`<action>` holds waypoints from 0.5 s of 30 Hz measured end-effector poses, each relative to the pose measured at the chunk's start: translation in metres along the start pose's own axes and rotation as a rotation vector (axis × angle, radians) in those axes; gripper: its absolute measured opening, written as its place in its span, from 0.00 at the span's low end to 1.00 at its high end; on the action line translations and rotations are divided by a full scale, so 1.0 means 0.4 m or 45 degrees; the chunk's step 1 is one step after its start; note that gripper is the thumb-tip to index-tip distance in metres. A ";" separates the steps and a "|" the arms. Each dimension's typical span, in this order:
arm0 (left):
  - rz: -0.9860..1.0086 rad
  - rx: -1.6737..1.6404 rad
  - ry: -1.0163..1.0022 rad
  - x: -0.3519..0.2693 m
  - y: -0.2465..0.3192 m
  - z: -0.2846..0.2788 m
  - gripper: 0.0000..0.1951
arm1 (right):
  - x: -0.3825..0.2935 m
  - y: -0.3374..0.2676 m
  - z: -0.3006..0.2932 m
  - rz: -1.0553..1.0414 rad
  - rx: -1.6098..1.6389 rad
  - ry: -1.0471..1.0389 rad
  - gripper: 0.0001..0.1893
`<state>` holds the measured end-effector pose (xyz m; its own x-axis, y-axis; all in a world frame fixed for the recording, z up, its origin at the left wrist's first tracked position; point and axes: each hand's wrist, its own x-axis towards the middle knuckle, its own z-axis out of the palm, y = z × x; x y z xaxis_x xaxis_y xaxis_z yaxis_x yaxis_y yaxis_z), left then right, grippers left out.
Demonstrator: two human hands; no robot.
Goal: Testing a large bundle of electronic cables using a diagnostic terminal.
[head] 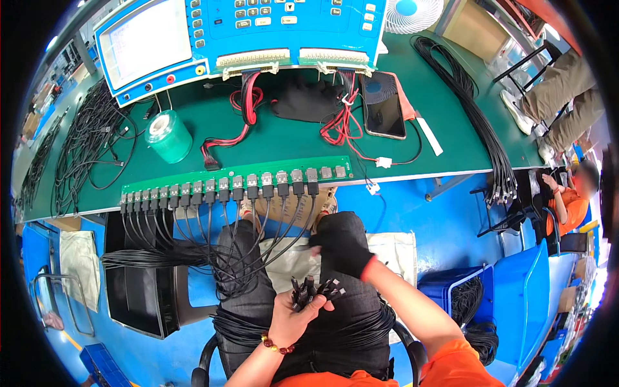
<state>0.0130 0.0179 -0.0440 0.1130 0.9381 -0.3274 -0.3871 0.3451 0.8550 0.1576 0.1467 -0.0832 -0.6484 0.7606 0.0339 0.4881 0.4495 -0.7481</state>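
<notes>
My left hand (302,314) is closed around a bunch of black cable connectors (316,290), their metal tips pointing up and away. Their black cables (246,329) lie across my lap. Just beyond, my right hand (341,244), in a black fingerless glove, hovers over my right thigh; it is blurred, and whether it grips anything is not visible. Along the table's front edge sits a green circuit board (232,176) with a row of USB ports, most with black USB plugs (224,193) in them. The cables from these plugs hang down and gather into a bundle (150,259) at the left.
A blue tester (290,34) with a screen stands on the green table (300,159), beside green tape (169,135), a phone (384,106), and cable bundles (464,92). Black bins (140,290) stand left, a blue bin (435,285) right. A co-worker (568,208) sits at far right.
</notes>
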 end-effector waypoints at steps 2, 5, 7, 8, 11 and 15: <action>0.019 0.006 0.014 -0.005 0.009 -0.006 0.08 | -0.078 -0.059 -0.085 0.083 0.396 0.102 0.08; -0.052 0.025 0.021 -0.010 0.021 -0.017 0.07 | -0.181 -0.134 -0.194 0.200 0.638 -0.016 0.13; -0.080 -0.085 0.075 -0.013 0.023 -0.019 0.06 | -0.212 -0.175 -0.199 0.285 0.671 0.018 0.12; -0.071 -0.148 0.047 -0.014 0.024 -0.019 0.05 | -0.225 -0.193 -0.197 0.363 0.656 0.046 0.11; 0.004 -0.039 0.051 -0.025 0.019 -0.012 0.04 | -0.242 -0.234 -0.158 0.494 0.894 0.143 0.10; 0.104 0.119 0.052 -0.035 0.016 -0.003 0.04 | -0.247 -0.255 -0.125 0.419 0.613 0.254 0.13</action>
<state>0.0079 0.0068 -0.0345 0.0464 0.9618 -0.2697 -0.3064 0.2707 0.9126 0.2013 0.0491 0.0228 -0.3638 0.9174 -0.1611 0.2950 -0.0506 -0.9542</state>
